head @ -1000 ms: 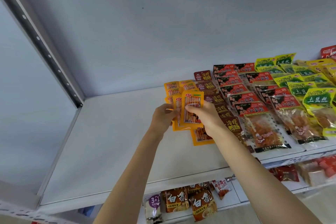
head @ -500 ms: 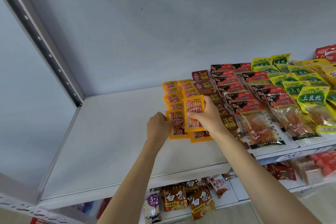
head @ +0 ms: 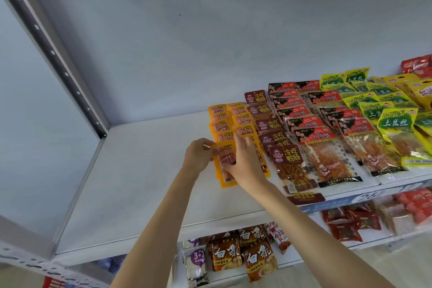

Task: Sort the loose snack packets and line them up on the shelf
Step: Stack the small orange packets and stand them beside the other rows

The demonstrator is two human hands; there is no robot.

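Orange packet (head: 225, 161) lowered from upright onto the shelf (head: 131, 170) row since earlier. Left hand (head: 198, 155) pinches its edge. Right hand (head: 243, 161) presses it flat, fingers straight.

Right hand (head: 243, 166) covers the middle of the front orange packets (head: 225, 179); how many lie stacked under it cannot be told. Left hand (head: 198, 156) hides the packets' left top corner, its fingertips out of sight behind the edge. Both forearms run off the bottom edge. Right of the orange packets, the yellow packets (head: 395, 124) and red packets (head: 417, 65) are cut by the right edge. Below the shelf (head: 131, 182), the lower packets (head: 225, 253) are partly hidden by its front lip and the arms. Small print unreadable; price strip (head: 364, 196) blurred.
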